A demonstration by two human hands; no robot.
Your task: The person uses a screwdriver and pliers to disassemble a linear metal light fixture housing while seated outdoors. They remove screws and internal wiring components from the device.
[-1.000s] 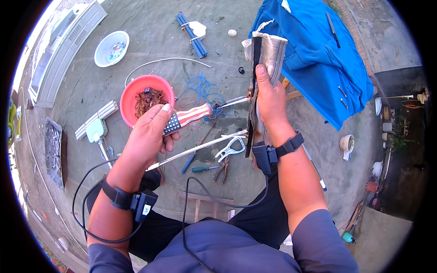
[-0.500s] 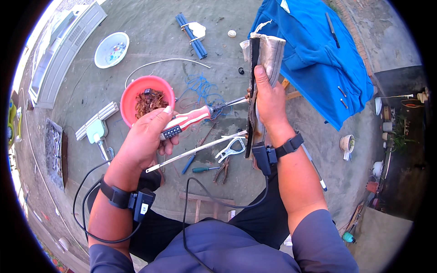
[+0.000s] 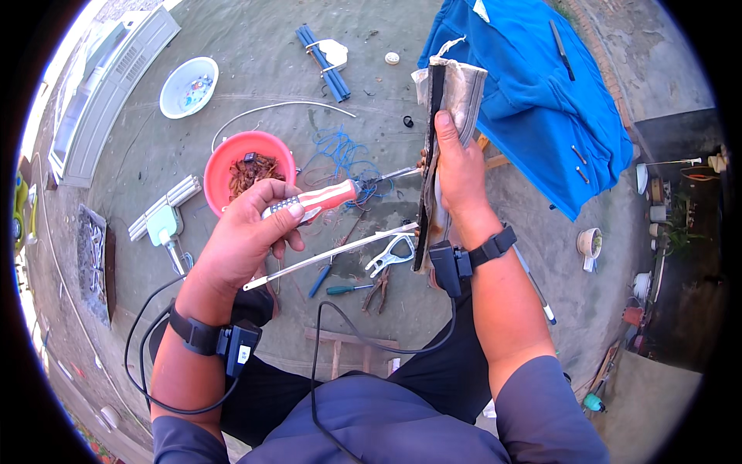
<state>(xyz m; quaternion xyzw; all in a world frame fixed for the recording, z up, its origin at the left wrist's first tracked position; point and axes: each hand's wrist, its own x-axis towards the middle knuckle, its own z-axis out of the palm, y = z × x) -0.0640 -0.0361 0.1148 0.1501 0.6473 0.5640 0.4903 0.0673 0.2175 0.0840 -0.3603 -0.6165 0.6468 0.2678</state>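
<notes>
My left hand (image 3: 251, 228) is closed on a screwdriver (image 3: 328, 197) with a red-and-white handle and a black, white-dotted butt end. Its metal shank points right and its tip meets the dark edge of a long, worn grey-and-black piece (image 3: 434, 147), stained brown in places. My right hand (image 3: 461, 174) grips that piece upright, thumb along its front. I cannot tell exactly what the piece is. A thin pale strip (image 3: 332, 257) slants from its lower edge down toward my left wrist. Whether the strip is fastened there is unclear.
A red basin (image 3: 286, 158) with brown scraps stands beyond my left hand. Blue tangled string (image 3: 340, 147), pliers (image 3: 376, 294) and a green-handled screwdriver (image 3: 340, 291) lie on the ground. Blue cloth (image 3: 533, 100) spreads far right; a white basin (image 3: 189, 87) sits far left.
My left hand has rolled the screwdriver handle, its thumb now lower on it. My right hand and the grey-and-black piece have barely moved.
</notes>
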